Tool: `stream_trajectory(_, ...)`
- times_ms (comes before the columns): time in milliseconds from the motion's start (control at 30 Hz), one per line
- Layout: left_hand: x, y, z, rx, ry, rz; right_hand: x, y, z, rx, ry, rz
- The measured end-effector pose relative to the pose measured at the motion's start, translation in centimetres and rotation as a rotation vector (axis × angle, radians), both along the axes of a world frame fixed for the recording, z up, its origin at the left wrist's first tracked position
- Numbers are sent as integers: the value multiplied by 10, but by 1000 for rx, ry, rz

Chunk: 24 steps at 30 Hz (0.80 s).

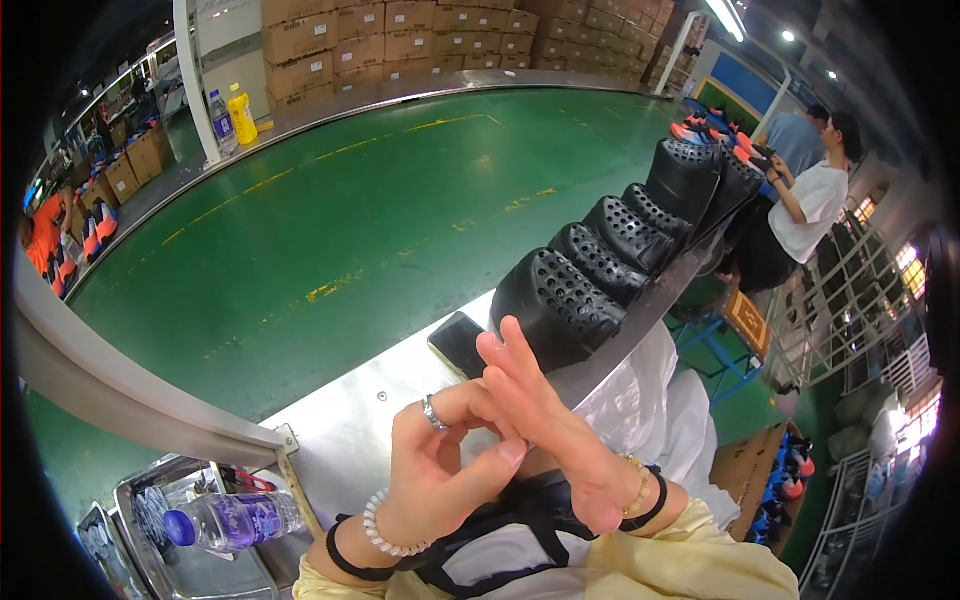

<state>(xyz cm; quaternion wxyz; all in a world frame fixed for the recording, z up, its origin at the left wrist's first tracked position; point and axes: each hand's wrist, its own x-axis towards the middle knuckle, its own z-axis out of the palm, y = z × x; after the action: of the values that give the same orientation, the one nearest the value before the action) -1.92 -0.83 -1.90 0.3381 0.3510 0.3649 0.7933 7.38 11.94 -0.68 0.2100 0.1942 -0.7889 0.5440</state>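
Note:
My left hand [445,465], with a silver ring and a pale beaded bracelet, is raised over the bench. Its thumb and fingers are bent together against the palm side of my right hand [550,420]; whatever lies between them, if anything, is hidden. My right hand is upright with its fingers stretched out and holds nothing visible. Just beyond my fingers lies a dark phone [460,342] on the metal bench [350,405]. Black clog-like shells [560,300] with round holes stand beside it in a row running to the far right.
A purple-capped bottle [235,522] lies in a metal tray [265,575] at lower left. A white post [150,385] rises on the left. At right are a blue-framed stool [735,330], a carton of shoes [765,480] and a person in white [808,210] handling shoes.

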Motion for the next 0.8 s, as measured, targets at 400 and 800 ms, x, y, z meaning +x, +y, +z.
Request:
stream_trajectory(400,4,-6,4,-43,-21,-59,13,11,0,425,117,-175)
stream_trajectory(800,3,-3,0,-31,-17,-93,24,15,4,629,122,-330)
